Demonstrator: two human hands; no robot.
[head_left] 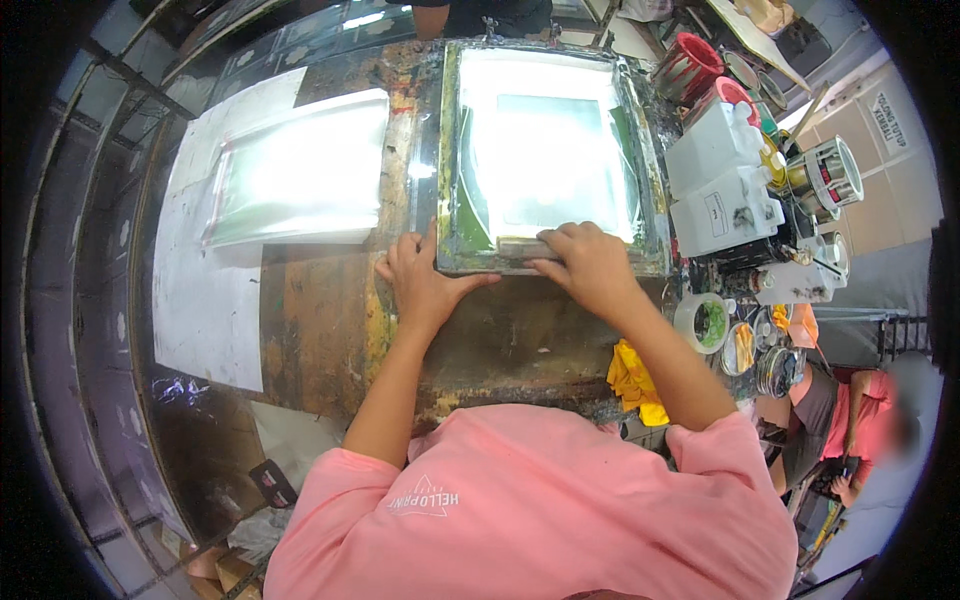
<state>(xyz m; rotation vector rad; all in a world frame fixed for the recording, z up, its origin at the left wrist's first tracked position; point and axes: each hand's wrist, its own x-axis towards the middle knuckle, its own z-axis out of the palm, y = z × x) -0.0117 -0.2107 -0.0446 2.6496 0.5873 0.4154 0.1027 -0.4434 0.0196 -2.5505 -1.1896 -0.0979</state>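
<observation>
A screen-printing frame [450,200] lies flat on the worktable, its mesh washed out by glare and green along the sides. A paler rectangle shows in the middle of the mesh. At the near left corner of the frame, my left hand [412,275] rests with fingers spread and thumb stretched along the near edge. My right hand [590,262] grips a squeegee [518,247] with a wooden-looking handle, low on the mesh by the near edge. My fingers and palm hide part of it.
Left on the stained worktable [320,310], a stack of shiny clear sheets [300,170] lies on white paper [205,320]. White jugs [715,160], red containers [688,65], cans [825,178] and tape rolls [700,322] crowd the right. A yellow cloth [635,382] lies near my right forearm. Another person [850,420] is at far right.
</observation>
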